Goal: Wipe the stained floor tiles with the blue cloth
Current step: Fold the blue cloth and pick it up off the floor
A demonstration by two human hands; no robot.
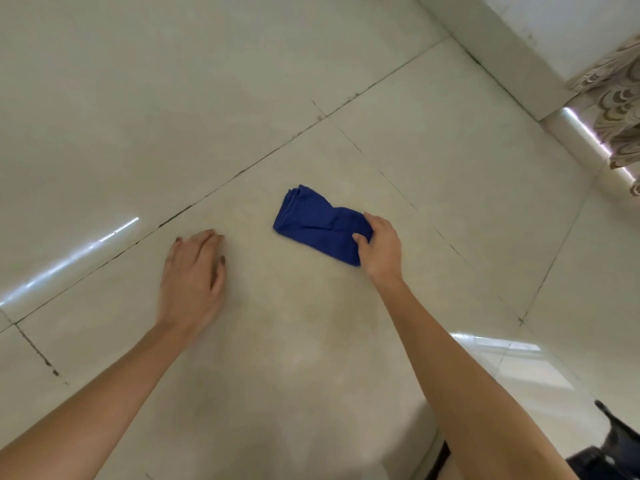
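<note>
Floor tiles open ahead; wall, curtain block far right.

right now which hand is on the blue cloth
The right hand: its thumb and fingers pinch the folded blue cloth. The left hand rests flat on bare tile, apart from it.

A deep blue cloth on pale cream floor tiles with dark, speckled grout lines, and a beige curtain patterned in brown scallops, top right.
</note>
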